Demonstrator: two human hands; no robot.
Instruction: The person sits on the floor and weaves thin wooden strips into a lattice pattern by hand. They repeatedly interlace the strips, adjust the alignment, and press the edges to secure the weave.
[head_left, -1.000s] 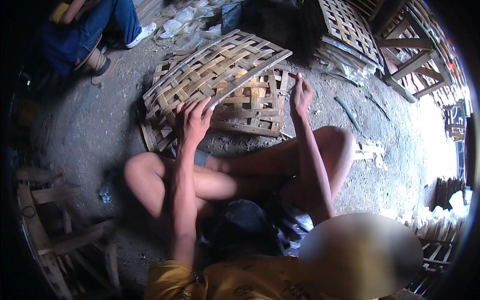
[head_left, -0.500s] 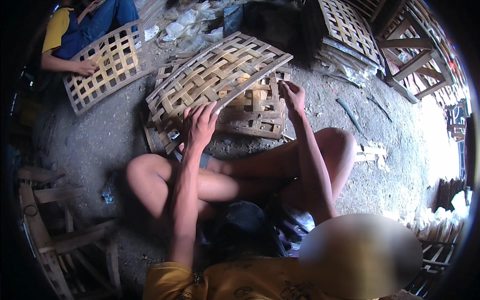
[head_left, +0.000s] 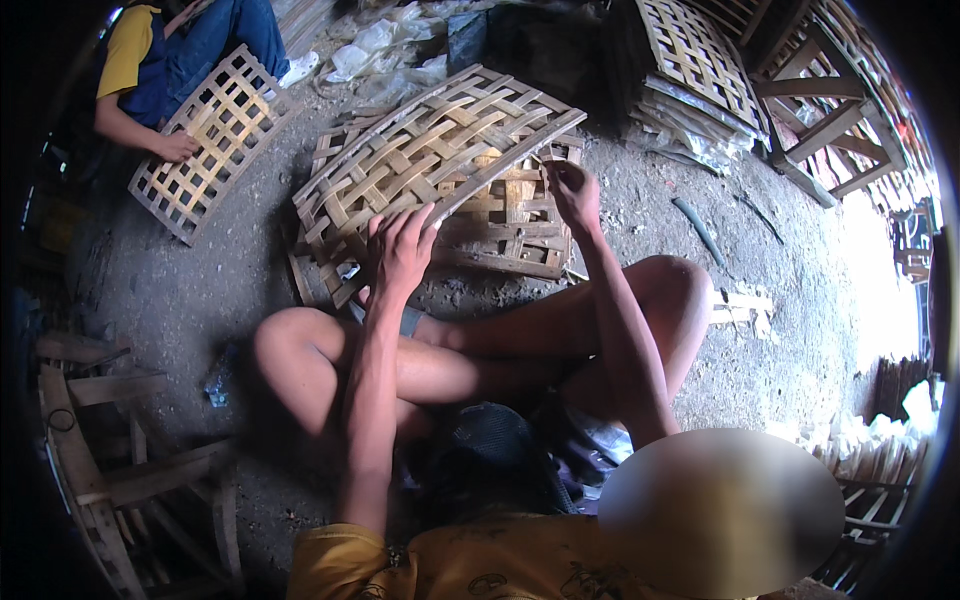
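A woven bamboo panel (head_left: 420,150) with a slat frame leans tilted in front of my crossed legs. My left hand (head_left: 400,245) is closed over its near edge, fingers lying on top of the slat and thumb hidden. Beneath it, another lattice panel (head_left: 520,205) lies lower, near the ground. My right hand (head_left: 575,195) is raised beside the right part of the upper panel's edge slat, thumb and fingers pinched together. Whatever those fingers hold is too small to make out.
At the upper left a co-worker's hand (head_left: 178,147) rests on another lattice panel (head_left: 215,135). Stacked panels (head_left: 700,70) stand at the upper right, near a wooden frame (head_left: 825,125). Dark sticks (head_left: 697,228) lie on the ground. A wooden stool-like frame (head_left: 130,470) stands lower left.
My right hand has moved slightly left, toward the panel's edge. My left hand and the panel stay put. The co-worker's panel has turned and tilted.
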